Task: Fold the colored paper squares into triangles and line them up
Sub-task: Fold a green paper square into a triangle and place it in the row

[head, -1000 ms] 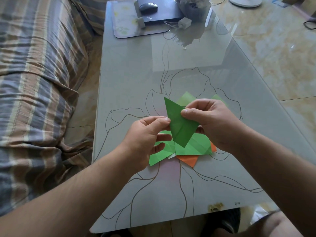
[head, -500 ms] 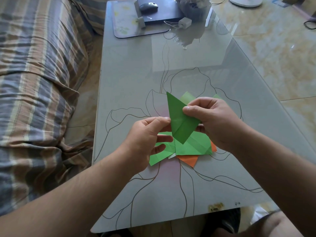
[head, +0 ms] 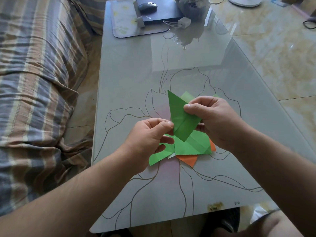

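A dark green paper (head: 180, 119), folded to a pointed shape, is held up above the table. My left hand (head: 148, 135) pinches its left edge and my right hand (head: 215, 120) pinches its right side between thumb and fingers. Under my hands a loose pile of light green papers (head: 191, 145) lies on the glass, with an orange paper (head: 188, 160) sticking out beneath it. A paler green sheet (head: 187, 96) shows behind the held paper.
The glass table (head: 136, 74) has a flower line pattern. At its far end stand a laptop with a mouse (head: 147, 5), a placemat (head: 123, 23), a white charger (head: 183, 22) and a potted plant (head: 193, 6). A striped sofa (head: 34, 82) runs along the left.
The held green paper has shifted slightly right and up, and turned a little in my hands. The pile on the table lies as before.
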A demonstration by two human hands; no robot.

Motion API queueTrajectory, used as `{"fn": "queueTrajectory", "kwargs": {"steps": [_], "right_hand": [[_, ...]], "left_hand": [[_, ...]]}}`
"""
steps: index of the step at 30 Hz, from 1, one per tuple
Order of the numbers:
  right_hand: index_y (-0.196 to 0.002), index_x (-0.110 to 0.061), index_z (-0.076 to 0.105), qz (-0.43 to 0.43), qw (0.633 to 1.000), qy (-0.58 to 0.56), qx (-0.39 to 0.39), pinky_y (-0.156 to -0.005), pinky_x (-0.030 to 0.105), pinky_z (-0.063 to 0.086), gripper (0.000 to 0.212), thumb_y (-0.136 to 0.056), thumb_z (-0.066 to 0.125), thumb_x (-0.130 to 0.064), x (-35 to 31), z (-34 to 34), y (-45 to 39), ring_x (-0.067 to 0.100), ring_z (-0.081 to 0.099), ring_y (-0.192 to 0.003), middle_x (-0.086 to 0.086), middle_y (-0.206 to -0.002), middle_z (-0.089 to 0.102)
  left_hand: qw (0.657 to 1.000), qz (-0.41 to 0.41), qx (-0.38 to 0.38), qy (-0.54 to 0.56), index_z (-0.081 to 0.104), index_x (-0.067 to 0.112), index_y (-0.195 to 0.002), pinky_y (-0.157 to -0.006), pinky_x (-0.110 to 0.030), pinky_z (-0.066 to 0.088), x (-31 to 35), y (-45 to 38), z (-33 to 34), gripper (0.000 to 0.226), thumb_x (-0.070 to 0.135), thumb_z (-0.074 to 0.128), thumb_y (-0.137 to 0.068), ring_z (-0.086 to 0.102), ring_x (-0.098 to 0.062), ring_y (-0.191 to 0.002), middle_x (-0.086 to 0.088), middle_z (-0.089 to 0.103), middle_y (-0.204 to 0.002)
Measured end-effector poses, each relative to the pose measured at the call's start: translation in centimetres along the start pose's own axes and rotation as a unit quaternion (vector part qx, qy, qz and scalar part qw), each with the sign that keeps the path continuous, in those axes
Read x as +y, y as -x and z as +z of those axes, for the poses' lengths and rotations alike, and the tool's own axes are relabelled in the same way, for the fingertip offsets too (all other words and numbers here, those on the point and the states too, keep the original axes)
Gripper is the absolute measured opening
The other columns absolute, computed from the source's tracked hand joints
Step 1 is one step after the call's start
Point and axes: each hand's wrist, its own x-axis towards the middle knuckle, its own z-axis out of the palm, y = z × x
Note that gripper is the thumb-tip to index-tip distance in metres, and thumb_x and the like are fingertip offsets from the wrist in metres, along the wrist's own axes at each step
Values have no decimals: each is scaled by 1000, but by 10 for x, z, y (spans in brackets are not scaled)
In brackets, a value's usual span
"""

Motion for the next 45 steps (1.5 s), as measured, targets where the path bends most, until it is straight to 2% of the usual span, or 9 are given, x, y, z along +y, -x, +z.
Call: {"fn": "queueTrajectory", "kwargs": {"steps": [7,16,24,29,33,36,40,43,45], "right_hand": [[-78,-11,68,-7,1000,-17,-1,-78,41,58,16,-94,70,-8,-1,-2,-1,24,71,-75,9,-77,71],[-77,-13,69,-9,1000,-20,4,-71,35,58,17,-94,70,-9,0,-3,-2,23,72,-75,8,-77,73],[-80,-14,67,9,998,-36,46,-81,44,55,16,-95,71,-13,-3,-4,-4,27,71,-82,6,-79,73],[-79,-17,66,29,998,-36,48,-75,40,54,17,-95,71,-16,-2,-3,-4,29,70,-83,5,-80,73],[-78,-18,67,35,999,-21,31,-65,31,52,18,-96,70,-20,0,3,0,28,64,-78,5,-78,72],[-78,-19,67,39,999,-15,14,-64,29,52,20,-97,69,-21,4,9,3,21,63,-68,5,-76,72],[-80,-17,66,46,999,-18,-8,-67,31,52,16,-93,72,-22,8,15,7,16,62,-61,5,-73,70],[-80,-19,67,51,998,-34,-28,-75,37,50,13,-78,79,-24,8,17,9,14,62,-57,5,-72,68],[-78,-20,72,53,997,-37,-44,-78,39,49,8,-76,79,-18,8,17,9,14,62,-58,7,-75,70]], "left_hand": [[1000,10,-19,-20,70,18,-87,-70,-32,48,-2,1,0,11,19,66,-97,67,-14,-69,1,75,-81],[999,20,-15,-30,67,19,-80,-69,-33,46,-2,3,0,19,18,64,-98,66,-16,-67,1,73,-79],[998,42,-16,-39,70,25,-70,-71,-34,46,-2,3,-1,28,17,65,-96,66,-15,-69,1,73,-80],[1000,13,18,1,57,17,-79,-71,-35,45,-3,-4,-5,20,21,53,-98,63,-15,-67,3,64,-76],[996,91,-4,-11,51,20,-94,-70,-32,51,-4,-7,-6,18,22,69,-97,67,-16,-77,2,69,-88],[985,161,-41,-38,56,26,-111,-73,-31,58,-7,-6,-6,35,5,76,-90,72,-22,-88,-9,70,-112],[979,194,-4,-67,68,28,-111,-80,-44,61,-7,-6,-7,37,-2,72,-90,72,-28,-90,-5,73,-102],[981,183,25,-54,71,25,-113,-86,-44,61,-5,-8,-10,33,-2,70,-93,73,-22,-90,-3,75,-101],[981,184,36,-39,71,23,-115,-89,-45,62,-3,-10,-13,31,0,69,-95,74,-28,-96,-7,75,-107]]}}
